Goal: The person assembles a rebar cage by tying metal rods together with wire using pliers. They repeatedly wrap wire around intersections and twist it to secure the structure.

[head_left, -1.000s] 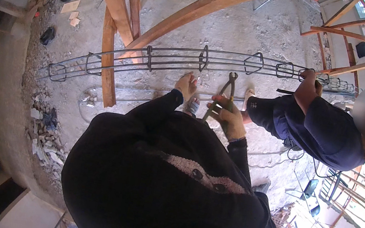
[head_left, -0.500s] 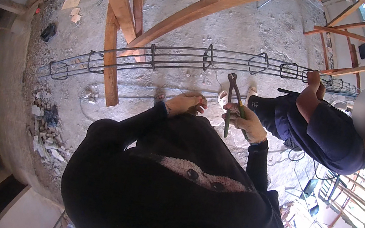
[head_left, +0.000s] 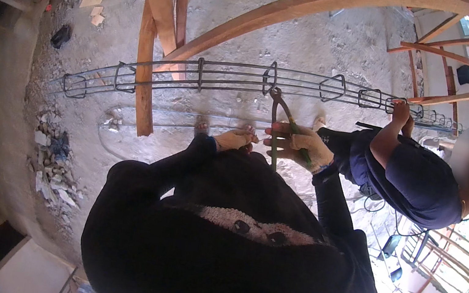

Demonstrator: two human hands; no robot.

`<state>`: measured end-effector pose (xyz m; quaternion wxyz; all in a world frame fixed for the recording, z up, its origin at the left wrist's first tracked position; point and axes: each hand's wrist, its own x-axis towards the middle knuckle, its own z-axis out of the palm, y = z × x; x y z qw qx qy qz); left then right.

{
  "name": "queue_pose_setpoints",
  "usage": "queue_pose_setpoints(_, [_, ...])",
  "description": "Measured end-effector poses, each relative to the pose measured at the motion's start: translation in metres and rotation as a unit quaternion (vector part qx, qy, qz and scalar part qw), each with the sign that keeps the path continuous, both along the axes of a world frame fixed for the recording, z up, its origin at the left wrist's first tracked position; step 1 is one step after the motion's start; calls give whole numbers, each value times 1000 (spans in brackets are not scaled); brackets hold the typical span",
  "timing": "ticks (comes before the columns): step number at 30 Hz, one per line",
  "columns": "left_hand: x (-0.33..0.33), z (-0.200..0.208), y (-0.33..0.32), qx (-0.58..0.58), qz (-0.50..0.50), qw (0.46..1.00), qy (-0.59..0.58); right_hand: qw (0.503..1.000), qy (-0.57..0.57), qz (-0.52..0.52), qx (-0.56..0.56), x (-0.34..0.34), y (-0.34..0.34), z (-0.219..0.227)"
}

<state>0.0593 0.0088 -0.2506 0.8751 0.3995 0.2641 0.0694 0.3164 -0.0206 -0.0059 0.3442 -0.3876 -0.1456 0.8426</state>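
A long rebar cage (head_left: 226, 85) of thin bars and bent stirrups stretches across in front of me, left to right. My right hand (head_left: 303, 148), in a pale glove with fingertips bare, holds long-handled end-cutting pincers (head_left: 277, 115). Their handles are spread, and the round jaws are at the lower bar by a stirrup (head_left: 270, 77); whether they grip anything I cannot tell. My left hand (head_left: 234, 140), also gloved, is closed in front of my body, left of the pincers. Whatever its fingers hold is too small to make out.
Wooden props (head_left: 147, 70) cross the cage at left, and a long beam (head_left: 294, 14) slants up right. Another person (head_left: 416, 171) in dark clothes grips the cage at right. Rubble (head_left: 55, 163) lies at lower left. Loose bars (head_left: 171, 116) lie on the floor beneath.
The pincers have moved left and slightly up, their jaws now at the cage. My right hand has shifted left with them, its fingers more spread. My left hand has dropped slightly.
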Motion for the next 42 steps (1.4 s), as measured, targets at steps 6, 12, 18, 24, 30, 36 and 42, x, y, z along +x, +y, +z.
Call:
queue_pose_setpoints(6, [-9,2,-3,-21,-39,996,-71,999,-10,-34,34,-11,-4,-12])
queue_pose_setpoints(12, [-8,26,0,-80,-69,991,-77,986,-161,-29,43,-24,-14,-26])
queue_pose_setpoints(18, [-7,21,3,-46,-94,992,-73,973,-219,-55,40,-38,-24,-43])
queue_pose_setpoints(24, [-6,11,6,-77,-127,985,-84,958,-264,-108,38,-60,-23,-69])
queue_pose_setpoints(30, [-8,-8,9,-7,-122,992,-44,951,-270,-144,36,-72,-27,-83])
queue_pose_setpoints(36, [-17,-12,14,86,-33,996,21,969,-118,-215,-13,-74,-23,-48])
queue_pose_setpoints(42, [-26,23,25,19,68,995,74,971,-97,-216,-17,-79,-5,-22])
